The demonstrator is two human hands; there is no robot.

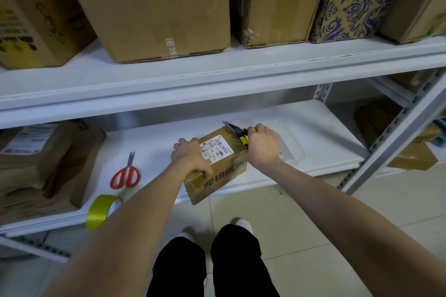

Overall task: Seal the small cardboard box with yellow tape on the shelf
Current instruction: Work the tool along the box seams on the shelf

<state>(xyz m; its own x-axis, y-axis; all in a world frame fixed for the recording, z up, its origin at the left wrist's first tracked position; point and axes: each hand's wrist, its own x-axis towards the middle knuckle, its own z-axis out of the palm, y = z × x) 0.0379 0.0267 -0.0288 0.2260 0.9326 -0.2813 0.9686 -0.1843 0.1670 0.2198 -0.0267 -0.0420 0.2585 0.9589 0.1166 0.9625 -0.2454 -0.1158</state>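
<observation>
Okay, from the left on the lower shelf: I've got the yellow tape roll on edge at the front lip, at eight o'clock from the small cardboard box, and red-handled scissors flat at nine o'clock. My left hand clamps the box's left end, thumb hooked over the near side. The box sits mid-shelf, its near corner past the front lip. At two o'clock, my right hand is fisted round a black-and-yellow tool.
</observation>
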